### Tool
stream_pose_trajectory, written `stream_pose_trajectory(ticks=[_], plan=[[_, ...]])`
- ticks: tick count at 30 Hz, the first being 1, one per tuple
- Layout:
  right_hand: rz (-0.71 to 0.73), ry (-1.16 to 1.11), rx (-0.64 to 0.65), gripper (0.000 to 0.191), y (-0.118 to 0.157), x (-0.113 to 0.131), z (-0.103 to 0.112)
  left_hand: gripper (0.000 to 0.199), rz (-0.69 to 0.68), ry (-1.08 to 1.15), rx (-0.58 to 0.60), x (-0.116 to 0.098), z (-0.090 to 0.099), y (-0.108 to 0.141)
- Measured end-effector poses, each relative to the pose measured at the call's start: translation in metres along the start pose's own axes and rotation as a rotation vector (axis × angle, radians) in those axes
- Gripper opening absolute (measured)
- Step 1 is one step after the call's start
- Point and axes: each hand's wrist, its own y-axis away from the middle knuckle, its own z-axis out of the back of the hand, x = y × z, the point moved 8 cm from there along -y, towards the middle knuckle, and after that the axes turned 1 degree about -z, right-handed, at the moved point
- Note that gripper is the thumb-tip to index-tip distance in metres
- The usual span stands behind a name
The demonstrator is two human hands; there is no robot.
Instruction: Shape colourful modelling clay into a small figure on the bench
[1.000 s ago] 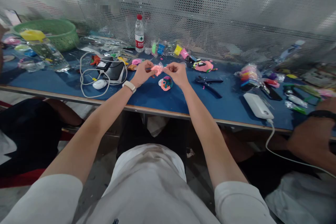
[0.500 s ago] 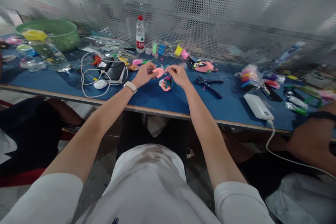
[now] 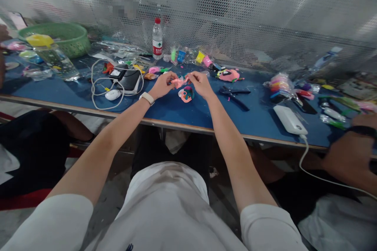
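Observation:
Between both hands is a piece of soft pink modelling clay (image 3: 178, 82), which looks to be in a clear wrapper. My left hand (image 3: 165, 84) pinches its left end between thumb and fingers. At the other end, my right hand (image 3: 199, 83) has its fingertips closed on the wrapper side. Just below them on the blue table (image 3: 173, 113) lies a small flat clay figure (image 3: 186, 94) in pink, white and dark teal. Right of my right hand rest dark-handled pliers (image 3: 234, 96), with a pink clay figure (image 3: 229, 75) behind them.
A water bottle (image 3: 157, 39) stands at the back near small packs of coloured clay (image 3: 200, 57). To the left are a black device (image 3: 128, 78) with looped white cable, a yellow-lidded jug (image 3: 54, 57) and a green basin (image 3: 70, 39). A white power bank (image 3: 290, 120) lies right; people sit on both sides.
The pink clay has shifted slightly and now looks more stretched out between my hands. My left hand has edged a little to the right.

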Motion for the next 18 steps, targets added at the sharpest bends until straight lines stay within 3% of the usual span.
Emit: stream_pose_trajectory(ticks=[7,10,18], plan=[[-0.053,-0.055,0.082,0.087,0.002,-0.004,-0.01,0.018,0.023,-0.156,-0.109,0.008,0.011,0.001],[-0.046,-0.06,0.094,0.089,0.003,0.0,-0.013,0.018,0.028,-0.083,-0.111,0.013,0.011,0.0],[0.047,0.06,0.018,0.095,0.003,0.013,-0.004,0.041,0.052,0.105,-0.053,0.014,0.002,-0.004]])
